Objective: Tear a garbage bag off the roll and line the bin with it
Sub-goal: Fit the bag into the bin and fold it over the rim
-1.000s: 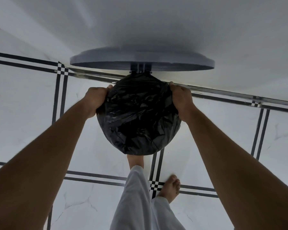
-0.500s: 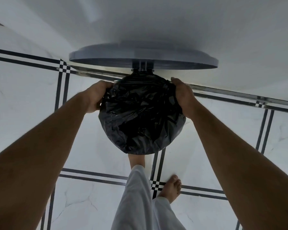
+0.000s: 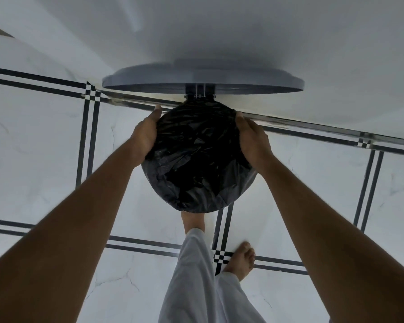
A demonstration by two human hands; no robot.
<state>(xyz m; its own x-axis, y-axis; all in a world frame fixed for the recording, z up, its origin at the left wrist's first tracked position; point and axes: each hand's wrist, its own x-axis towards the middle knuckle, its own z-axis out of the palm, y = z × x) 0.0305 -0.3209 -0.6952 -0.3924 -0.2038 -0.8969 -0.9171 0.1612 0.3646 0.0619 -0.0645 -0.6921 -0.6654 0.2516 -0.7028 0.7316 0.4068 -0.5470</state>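
A round bin stands on the floor with its grey lid [image 3: 203,81] swung up against the wall. A crumpled black garbage bag [image 3: 196,159] covers the bin's mouth and drapes over its rim, so the bin's body is almost wholly hidden. My left hand [image 3: 145,136] presses flat against the bag on the left side of the rim, fingers pointing away from me. My right hand [image 3: 252,138] does the same on the right side. The roll is not in view.
White marble floor tiles with black double lines [image 3: 86,141] surround the bin. A white wall [image 3: 243,31] rises just behind it. My bare feet [image 3: 240,259] and white trousers [image 3: 196,276] are right in front of the bin.
Both hands have slid from gripping the bag's sides to lying flat along the rim, further toward the wall. The bag sits smoother over the rim.
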